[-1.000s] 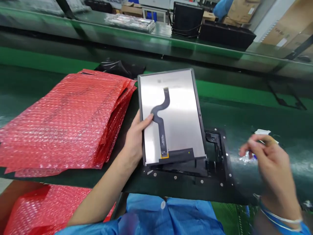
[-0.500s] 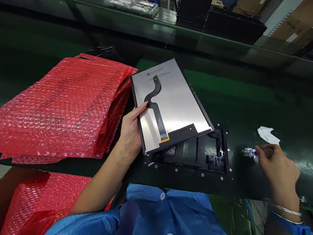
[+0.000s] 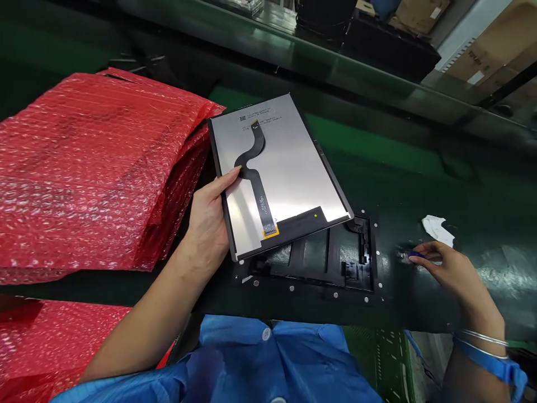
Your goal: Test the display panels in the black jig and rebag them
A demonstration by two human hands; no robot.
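Note:
My left hand (image 3: 207, 218) grips a display panel (image 3: 285, 162) by its left edge, thumb on top. The panel is tilted, its silver back facing me, with a black flex cable (image 3: 260, 196) running across it. Below its lower edge lies a black frame (image 3: 314, 257) with rectangular openings, partly covered by the panel. Over at the right, my right hand (image 3: 451, 268) pinches a small dark-blue piece (image 3: 416, 254) between thumb and fingers. Its exact kind is too small to tell. Shiny crumpled clear bits (image 3: 405, 256) lie right beside the fingertips.
Red bubble-wrap bags (image 3: 92, 173) are stacked at the left, with more red bubble wrap (image 3: 75, 336) lower down. A torn white paper piece (image 3: 437, 229) lies beyond my right hand. Small round silver dots surround the black frame. Cardboard boxes (image 3: 490, 50) stand at the back right.
The view has shifted, so most things sit slightly further left. My right hand has its fingertips at the clear bits, and a blue piece shows in the pinch. The left hand keeps its grip on the panel.

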